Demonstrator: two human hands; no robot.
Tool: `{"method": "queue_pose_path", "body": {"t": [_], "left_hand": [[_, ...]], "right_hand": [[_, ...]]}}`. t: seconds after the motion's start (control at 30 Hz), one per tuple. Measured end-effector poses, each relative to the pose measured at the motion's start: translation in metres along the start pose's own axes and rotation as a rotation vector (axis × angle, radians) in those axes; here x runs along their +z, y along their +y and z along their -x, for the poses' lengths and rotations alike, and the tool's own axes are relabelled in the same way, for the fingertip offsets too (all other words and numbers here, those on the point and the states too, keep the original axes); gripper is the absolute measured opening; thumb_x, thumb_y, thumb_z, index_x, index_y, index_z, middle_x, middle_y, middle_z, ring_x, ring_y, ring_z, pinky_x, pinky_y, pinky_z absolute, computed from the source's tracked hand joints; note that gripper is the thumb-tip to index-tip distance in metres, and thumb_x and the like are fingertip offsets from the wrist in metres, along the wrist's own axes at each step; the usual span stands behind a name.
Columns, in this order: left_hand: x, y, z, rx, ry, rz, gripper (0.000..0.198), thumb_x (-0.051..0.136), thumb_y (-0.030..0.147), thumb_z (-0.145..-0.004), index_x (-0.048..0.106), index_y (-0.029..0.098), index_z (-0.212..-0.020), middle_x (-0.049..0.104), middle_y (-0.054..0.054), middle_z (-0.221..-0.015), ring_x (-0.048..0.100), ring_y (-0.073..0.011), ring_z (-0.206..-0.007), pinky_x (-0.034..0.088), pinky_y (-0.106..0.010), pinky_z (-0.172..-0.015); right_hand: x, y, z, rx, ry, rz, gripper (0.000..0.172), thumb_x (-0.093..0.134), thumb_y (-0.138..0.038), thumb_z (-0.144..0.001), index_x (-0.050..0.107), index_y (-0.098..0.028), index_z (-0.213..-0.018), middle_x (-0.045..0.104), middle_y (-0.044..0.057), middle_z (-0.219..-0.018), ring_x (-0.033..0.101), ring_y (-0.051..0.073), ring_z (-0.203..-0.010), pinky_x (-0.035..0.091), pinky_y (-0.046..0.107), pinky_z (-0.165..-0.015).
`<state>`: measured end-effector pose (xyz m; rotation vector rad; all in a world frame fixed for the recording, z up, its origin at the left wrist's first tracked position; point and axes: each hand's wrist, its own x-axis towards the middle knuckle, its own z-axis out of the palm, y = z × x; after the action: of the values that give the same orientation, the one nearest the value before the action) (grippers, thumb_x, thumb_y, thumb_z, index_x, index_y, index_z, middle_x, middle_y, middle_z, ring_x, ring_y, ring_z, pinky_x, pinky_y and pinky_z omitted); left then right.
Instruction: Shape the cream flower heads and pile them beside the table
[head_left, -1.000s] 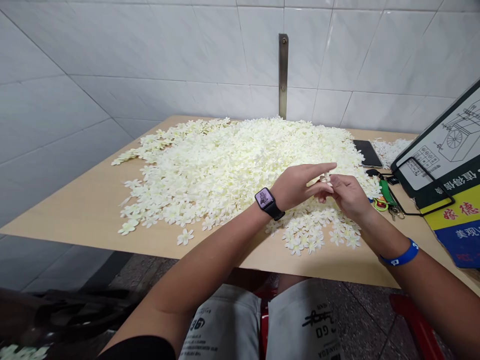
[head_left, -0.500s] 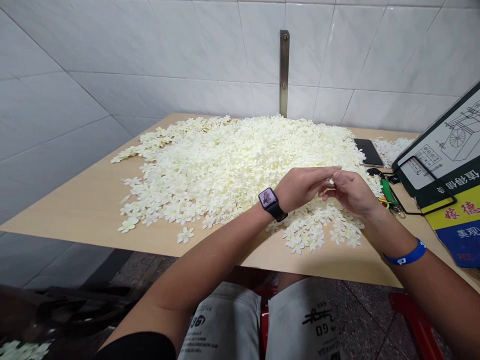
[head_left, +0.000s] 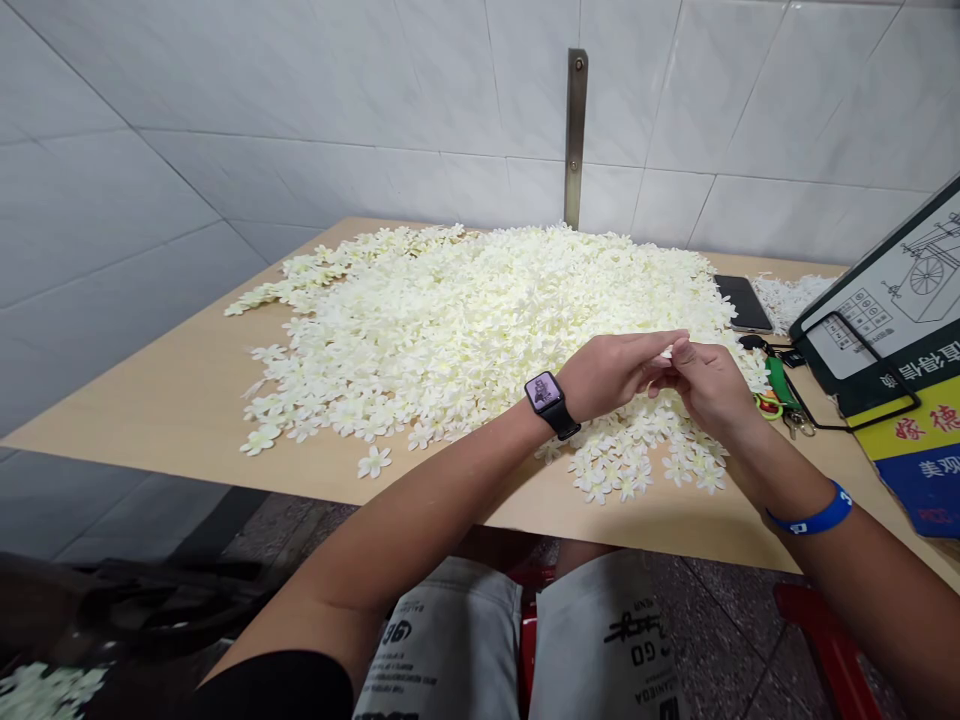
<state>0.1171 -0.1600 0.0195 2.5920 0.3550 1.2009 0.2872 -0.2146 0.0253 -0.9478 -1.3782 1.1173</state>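
Observation:
My left hand point(head_left: 611, 372), with a black watch on its wrist, meets my right hand point(head_left: 709, 382) above the near right part of a big heap of white artificial flowers point(head_left: 480, 320). The fingers of both hands are closed and touch at the tips. A small white piece point(head_left: 667, 352) peeks out between them; most of it is hidden, so its kind cannot be made out. Below the hands, a looser patch of white flower heads point(head_left: 611, 465) lies near the table's front edge. One single flower point(head_left: 374, 461) rests apart to the left.
A phone point(head_left: 742, 303) lies right of the heap, with a pile of small white pieces point(head_left: 787, 298) beyond it. Keys with a green tag point(head_left: 780, 385) lie by a printed box point(head_left: 892, 340) at the right. A tiled wall point(head_left: 420, 90) stands behind the wooden table point(head_left: 150, 390).
The view has shifted slightly. Both hands stay together in nearly the same pose, with only a small movement of the fingertips around the white piece.

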Motion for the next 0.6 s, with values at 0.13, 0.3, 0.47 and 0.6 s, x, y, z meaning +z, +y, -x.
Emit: {"method": "queue_pose_path", "body": {"t": [0.13, 0.3, 0.47, 0.6], "left_hand": [[-0.002, -0.007, 0.002, 0.047, 0.075, 0.031, 0.034, 0.054, 0.026, -0.102, 0.063, 0.027, -0.135, 0.076, -0.004, -0.123, 0.076, -0.0121, -0.100, 0.058, -0.021, -0.081], [0.000, -0.002, -0.002, -0.037, -0.049, -0.042, 0.055, 0.072, 0.034, -0.092, 0.056, 0.019, -0.143, 0.077, -0.009, -0.120, 0.077, -0.0179, -0.101, 0.059, -0.027, -0.086], [0.001, 0.003, -0.001, -0.057, -0.081, -0.092, 0.032, 0.050, 0.026, -0.104, 0.062, 0.019, -0.133, 0.081, -0.005, -0.097, 0.077, -0.0151, -0.085, 0.058, -0.025, -0.072], [-0.002, -0.002, 0.001, -0.046, -0.003, -0.096, 0.033, 0.045, 0.029, -0.106, 0.064, 0.022, -0.132, 0.081, -0.003, -0.099, 0.077, -0.0146, -0.089, 0.058, -0.024, -0.074]], "right_hand": [[-0.005, -0.004, -0.005, 0.115, -0.068, -0.083, 0.052, 0.085, -0.067, -0.065, 0.076, -0.017, -0.071, 0.070, 0.005, -0.065, 0.065, 0.016, -0.059, 0.056, 0.031, -0.062], [0.000, -0.003, -0.001, 0.037, 0.057, 0.086, 0.050, 0.084, -0.060, -0.072, 0.065, -0.017, -0.055, 0.055, -0.001, -0.049, 0.050, 0.010, -0.051, 0.041, 0.026, -0.052], [0.004, 0.002, 0.004, -0.060, 0.120, 0.167, 0.060, 0.067, -0.070, -0.083, 0.059, -0.018, -0.053, 0.052, 0.001, -0.050, 0.045, 0.011, -0.048, 0.033, 0.028, -0.048], [-0.001, -0.004, 0.002, 0.005, -0.010, 0.056, 0.055, 0.069, -0.070, -0.082, 0.065, -0.018, -0.062, 0.056, 0.002, -0.056, 0.049, 0.012, -0.051, 0.037, 0.029, -0.050]]}}
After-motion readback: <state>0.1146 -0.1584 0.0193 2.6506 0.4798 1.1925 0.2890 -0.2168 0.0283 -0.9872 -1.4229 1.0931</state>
